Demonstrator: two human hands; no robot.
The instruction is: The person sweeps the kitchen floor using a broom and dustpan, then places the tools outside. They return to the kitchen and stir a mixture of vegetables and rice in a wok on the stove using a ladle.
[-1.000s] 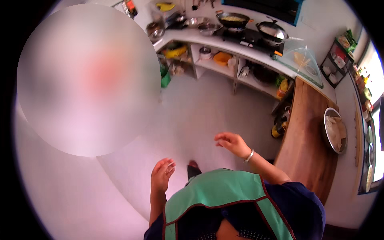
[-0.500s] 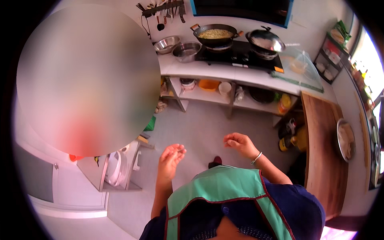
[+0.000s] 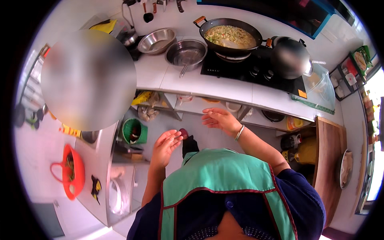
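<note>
While the black wok (image 3: 230, 34) holds fried rice, two steel bowls (image 3: 186, 52) sit beside it on the white table (image 3: 208, 84). Left hand (image 3: 166, 146) and right hand (image 3: 218, 119) hang wide open in the air, each grip holding nothing.

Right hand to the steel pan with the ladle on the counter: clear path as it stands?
Probably yes. The right hand is open, empty and raised just short of the counter edge; nothing lies between it and the steel pan, though it needs a forward stretch.

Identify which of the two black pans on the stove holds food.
The open black wok with the orange handle, on the left of the stove, holds a rice-like mix. The other black pan, to its right, is covered by a domed metal lid.
</note>
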